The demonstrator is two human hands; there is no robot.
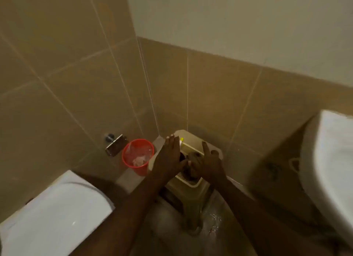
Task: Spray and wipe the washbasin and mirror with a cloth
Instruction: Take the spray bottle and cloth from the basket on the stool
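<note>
A cream basket (pixel 191 182) sits on a pale plastic stool (pixel 188 196) in the tiled corner. Inside it lies a dark brownish cloth (pixel 193 172) and a bottle with a yellow cap (pixel 181 139) at the far end. My left hand (pixel 169 156) hovers flat over the basket's left side, fingers straight. My right hand (pixel 208 161) is over the basket's right side; its index finger points straight out while the other fingers curl on the cloth. The white washbasin (pixel 334 160) hangs at the right edge. No mirror is in view.
A red bin (pixel 138 156) with a plastic liner stands left of the stool. A metal paper holder (pixel 115 147) is on the left wall. A white toilet cistern (pixel 57 208) fills the lower left. The floor in front of the stool is wet.
</note>
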